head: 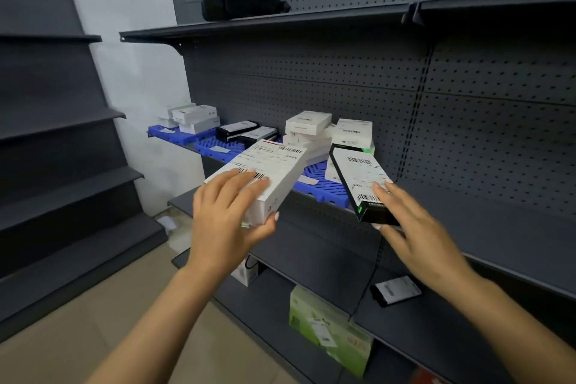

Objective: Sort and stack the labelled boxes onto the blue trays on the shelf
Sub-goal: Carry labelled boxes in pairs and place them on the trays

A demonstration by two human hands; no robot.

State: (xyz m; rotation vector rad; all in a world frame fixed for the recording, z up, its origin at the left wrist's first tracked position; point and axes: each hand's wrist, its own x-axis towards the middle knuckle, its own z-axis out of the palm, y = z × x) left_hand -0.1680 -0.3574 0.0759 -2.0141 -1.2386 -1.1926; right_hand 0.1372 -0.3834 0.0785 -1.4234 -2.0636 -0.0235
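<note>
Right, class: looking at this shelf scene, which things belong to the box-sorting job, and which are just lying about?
Part of the job:
- white box in the left hand
- black box in the right hand
- blue trays
- stacked boxes already on them

Just lying about:
- black bag on the top shelf
- green carton on a lower shelf
- dark flat box on a lower shelf

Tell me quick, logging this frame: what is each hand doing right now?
Left hand: closed, gripping the white labelled box.
Right hand: closed, gripping the black labelled box.
</note>
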